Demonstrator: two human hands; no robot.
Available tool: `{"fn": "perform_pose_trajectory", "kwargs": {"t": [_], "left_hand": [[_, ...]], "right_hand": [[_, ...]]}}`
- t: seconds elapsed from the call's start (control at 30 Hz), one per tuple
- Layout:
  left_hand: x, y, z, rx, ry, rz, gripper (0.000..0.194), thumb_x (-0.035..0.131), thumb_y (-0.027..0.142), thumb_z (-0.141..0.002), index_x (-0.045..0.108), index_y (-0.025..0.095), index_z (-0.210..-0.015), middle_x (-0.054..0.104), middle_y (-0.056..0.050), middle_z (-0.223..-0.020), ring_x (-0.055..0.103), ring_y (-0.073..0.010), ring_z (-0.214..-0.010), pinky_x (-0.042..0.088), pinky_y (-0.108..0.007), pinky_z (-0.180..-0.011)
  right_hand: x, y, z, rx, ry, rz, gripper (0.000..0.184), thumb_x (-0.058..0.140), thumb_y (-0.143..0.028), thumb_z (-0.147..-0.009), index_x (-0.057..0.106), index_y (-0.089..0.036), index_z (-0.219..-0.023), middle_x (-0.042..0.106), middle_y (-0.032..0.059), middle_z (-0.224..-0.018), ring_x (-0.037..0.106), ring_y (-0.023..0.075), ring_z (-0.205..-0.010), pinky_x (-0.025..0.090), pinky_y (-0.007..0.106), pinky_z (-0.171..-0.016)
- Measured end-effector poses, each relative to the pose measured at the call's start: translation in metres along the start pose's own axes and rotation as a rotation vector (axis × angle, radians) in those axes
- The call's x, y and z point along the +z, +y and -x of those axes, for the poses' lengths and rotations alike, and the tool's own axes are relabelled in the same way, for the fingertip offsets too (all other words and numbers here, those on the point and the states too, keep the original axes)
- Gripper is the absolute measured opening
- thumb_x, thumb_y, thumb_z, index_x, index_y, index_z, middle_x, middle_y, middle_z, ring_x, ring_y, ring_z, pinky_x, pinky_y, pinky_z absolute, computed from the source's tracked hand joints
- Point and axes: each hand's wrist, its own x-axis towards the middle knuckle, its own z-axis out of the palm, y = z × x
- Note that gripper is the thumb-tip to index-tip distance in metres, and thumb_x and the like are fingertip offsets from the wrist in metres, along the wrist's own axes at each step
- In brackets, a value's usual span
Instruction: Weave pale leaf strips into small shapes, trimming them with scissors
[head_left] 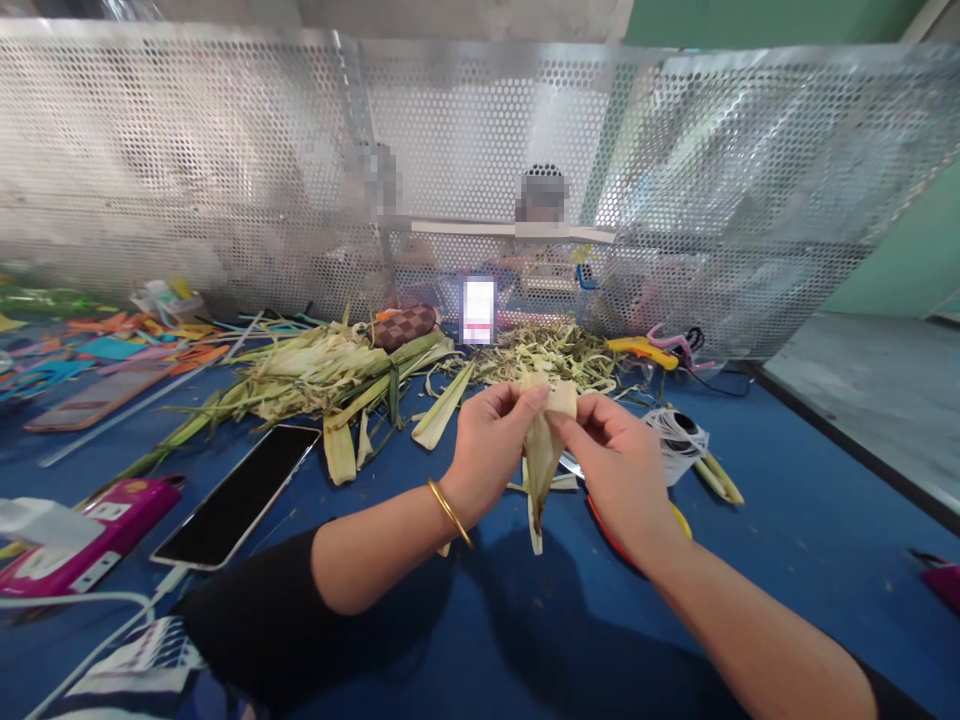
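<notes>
My left hand (487,445), with a gold bangle at the wrist, pinches a pale dried leaf strip, like a husk (543,460), near its upper end. On the other side of that strip, the thumb and fingers of my right hand (619,465) pinch a folded part. The strip's browned lower end hangs down over the blue table (480,630). Beneath my right hand lie scissors (600,525) with red and yellow handles, partly hidden. A pile of thin shredded strips (547,350) lies just beyond both hands.
Left of my hands lie a heap of longer leaves (315,375), a phone (240,500) on a cable and a magenta power strip (112,530). A white roll (679,440) and yellow-handled tool (641,350) lie right. A perforated metal screen (480,110) stands behind.
</notes>
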Motion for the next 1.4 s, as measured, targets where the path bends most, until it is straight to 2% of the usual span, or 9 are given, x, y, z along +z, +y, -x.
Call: {"fn": "perform_pose_trajectory", "kwargs": {"t": [0.1,0.33,0.63,0.7,0.77,0.9,1.13,1.27,1.4], "left_hand": [[0.003,-0.006,0.002,-0.018,-0.016,-0.007,0.03,0.057,0.04,-0.079,0.05,0.017,-0.062,0.045,0.005,-0.054,0.04,-0.0072,-0.049,0.033,-0.02,-0.046],[0.005,-0.009,0.005,-0.001,0.01,0.0,0.03,0.056,0.039,-0.08,0.047,0.017,-0.061,0.04,0.006,-0.055,0.033,-0.006,-0.049,0.027,-0.02,-0.046],[0.009,-0.004,0.007,-0.112,0.026,0.128,0.028,0.056,0.038,-0.079,0.048,0.017,-0.063,0.041,0.007,-0.055,0.032,-0.0062,-0.049,0.028,-0.02,-0.047],[0.009,-0.006,0.006,-0.099,0.038,0.13,0.028,0.056,0.038,-0.08,0.048,0.017,-0.063,0.041,0.006,-0.055,0.033,-0.0066,-0.05,0.029,-0.02,-0.048],[0.007,-0.008,0.005,-0.051,0.056,0.098,0.027,0.055,0.038,-0.08,0.048,0.017,-0.064,0.042,0.006,-0.057,0.035,-0.0072,-0.052,0.03,-0.021,-0.05],[0.003,-0.014,-0.001,0.076,0.093,-0.087,0.029,0.053,0.035,-0.082,0.045,0.018,-0.06,0.04,0.006,-0.057,0.035,-0.0083,-0.056,0.029,-0.022,-0.052],[-0.001,-0.015,-0.007,0.104,0.122,-0.202,0.033,0.051,0.036,-0.084,0.042,0.018,-0.058,0.038,0.006,-0.057,0.033,-0.0089,-0.057,0.028,-0.023,-0.054],[-0.001,-0.015,-0.008,0.151,0.154,-0.199,0.031,0.051,0.033,-0.084,0.043,0.018,-0.058,0.04,0.006,-0.056,0.036,-0.009,-0.058,0.029,-0.022,-0.054],[0.001,-0.016,-0.006,0.088,0.139,-0.116,0.026,0.054,0.037,-0.081,0.052,0.017,-0.065,0.048,0.005,-0.06,0.042,-0.0093,-0.058,0.032,-0.021,-0.055]], "right_hand": [[-0.001,-0.001,-0.001,-0.011,0.055,-0.007,0.019,0.062,-0.034,-0.074,0.059,-0.017,-0.064,0.056,-0.002,-0.06,0.047,0.0113,-0.056,0.04,0.025,-0.053],[0.002,0.003,0.001,-0.065,0.106,-0.041,0.018,0.063,-0.032,-0.074,0.057,-0.018,-0.064,0.054,-0.0037,-0.057,0.045,0.0099,-0.053,0.039,0.023,-0.05],[0.004,0.01,0.005,-0.151,0.173,0.019,0.017,0.063,-0.031,-0.077,0.058,-0.018,-0.067,0.056,-0.0034,-0.059,0.047,0.0103,-0.053,0.041,0.024,-0.051],[0.005,0.01,0.005,-0.133,0.15,0.01,0.015,0.064,-0.032,-0.076,0.059,-0.018,-0.07,0.058,-0.0023,-0.062,0.049,0.0111,-0.055,0.043,0.025,-0.052],[0.005,0.009,0.004,-0.043,0.074,-0.039,0.017,0.065,-0.034,-0.075,0.06,-0.018,-0.073,0.058,-0.0015,-0.065,0.052,0.0123,-0.058,0.047,0.026,-0.053],[0.005,0.008,0.003,0.12,-0.035,-0.073,0.023,0.065,-0.039,-0.074,0.058,-0.018,-0.069,0.057,-0.0014,-0.061,0.053,0.0131,-0.055,0.049,0.027,-0.053],[0.006,0.007,0.007,0.001,0.056,0.009,0.019,0.064,-0.036,-0.076,0.06,-0.018,-0.071,0.059,-0.0014,-0.062,0.055,0.0135,-0.056,0.051,0.029,-0.058],[0.007,0.008,0.006,0.058,-0.061,0.027,0.019,0.066,-0.036,-0.073,0.061,-0.018,-0.073,0.06,-0.0007,-0.062,0.057,0.0153,-0.056,0.05,0.029,-0.054],[0.006,0.007,0.004,0.111,-0.104,0.008,0.018,0.065,-0.034,-0.073,0.059,-0.018,-0.067,0.059,-0.0017,-0.057,0.056,0.015,-0.053,0.049,0.028,-0.053]]}}
